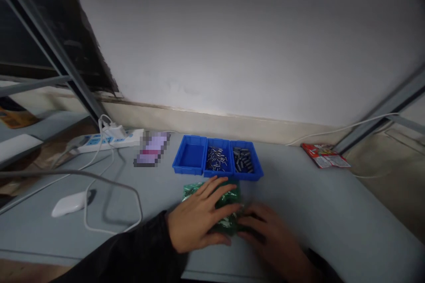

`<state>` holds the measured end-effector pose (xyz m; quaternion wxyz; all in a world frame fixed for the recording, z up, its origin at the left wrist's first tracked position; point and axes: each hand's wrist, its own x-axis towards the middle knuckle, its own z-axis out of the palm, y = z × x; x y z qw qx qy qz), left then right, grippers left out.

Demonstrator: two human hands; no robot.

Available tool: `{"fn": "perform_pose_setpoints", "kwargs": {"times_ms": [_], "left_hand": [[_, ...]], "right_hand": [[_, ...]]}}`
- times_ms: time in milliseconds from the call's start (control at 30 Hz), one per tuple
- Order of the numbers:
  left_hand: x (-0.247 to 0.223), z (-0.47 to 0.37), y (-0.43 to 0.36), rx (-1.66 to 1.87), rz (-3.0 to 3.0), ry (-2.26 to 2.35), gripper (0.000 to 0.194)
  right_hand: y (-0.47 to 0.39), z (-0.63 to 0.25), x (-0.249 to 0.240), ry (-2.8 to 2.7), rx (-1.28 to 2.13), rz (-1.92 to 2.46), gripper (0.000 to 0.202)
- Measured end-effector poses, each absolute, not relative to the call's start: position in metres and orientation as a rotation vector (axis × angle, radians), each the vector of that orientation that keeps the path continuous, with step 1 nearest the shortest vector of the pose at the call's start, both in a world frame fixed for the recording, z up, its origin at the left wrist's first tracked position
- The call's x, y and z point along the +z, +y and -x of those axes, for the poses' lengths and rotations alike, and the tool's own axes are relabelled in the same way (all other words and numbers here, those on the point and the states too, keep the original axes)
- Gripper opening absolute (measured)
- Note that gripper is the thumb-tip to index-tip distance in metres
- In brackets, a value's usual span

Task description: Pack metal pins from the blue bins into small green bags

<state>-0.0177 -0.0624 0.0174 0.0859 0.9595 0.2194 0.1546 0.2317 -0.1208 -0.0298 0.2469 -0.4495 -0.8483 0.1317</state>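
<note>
A green, shiny plastic bag (229,224) lies on the grey table in front of the blue bins. My left hand (206,214) rests flat across it, palm down with the fingers spread, and hides much of it. At the bag's right edge is my right hand (272,234), blurred, with its fingertips touching or close to the plastic. Whether those fingers pinch the bag I cannot tell. Just beyond the bag stand three joined blue bins. The left bin (190,170) holds nothing visible, the middle bin (217,173) has thin metal pins, and the right bin (249,177) thicker dark metal pins.
A power strip (134,138) with plugs and a pixelated phone (152,149) lie at the back left. White cables (139,212) loop around a white rounded device (69,204). A red packet (325,155) lies at the back right. A wall (232,53) rises behind.
</note>
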Motion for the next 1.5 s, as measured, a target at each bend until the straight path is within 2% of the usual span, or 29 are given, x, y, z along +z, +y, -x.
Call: {"fn": "perform_pose_setpoints", "kwargs": {"times_ms": [67,200,433,533,667,900,1200,1500], "left_hand": [[0.024,0.015,-0.062,0.523,-2.836,0.666,0.062],[0.035,0.009,-0.057,0.699,-2.795,0.691,0.048],[0.054,0.002,-0.035,0.939,-2.599,0.82,0.023],[0.052,0.0,-0.021,1.066,-2.458,0.839,0.018],[0.037,0.001,-0.001,1.201,-2.434,0.9,0.02],[0.016,0.013,0.012,1.253,-2.602,0.763,0.019],[0.0,0.011,0.014,1.165,-2.631,0.83,0.024],[-0.002,0.008,0.007,1.184,-2.557,0.805,0.013]], "right_hand": [[-0.119,-0.235,-0.031,-2.274,0.396,1.186,0.012],[-0.112,-0.24,-0.019,-2.216,0.314,1.132,0.017],[-0.082,-0.238,0.063,-2.008,0.326,1.097,0.014],[-0.059,-0.232,0.081,-1.925,0.318,1.023,0.013],[-0.023,-0.22,0.062,-1.974,0.252,0.901,0.009],[-0.003,-0.209,0.006,-2.084,-0.033,0.835,0.023],[-0.014,-0.204,-0.005,-2.035,0.015,0.872,0.035],[-0.013,-0.211,-0.007,-2.074,0.041,0.919,0.028]]}}
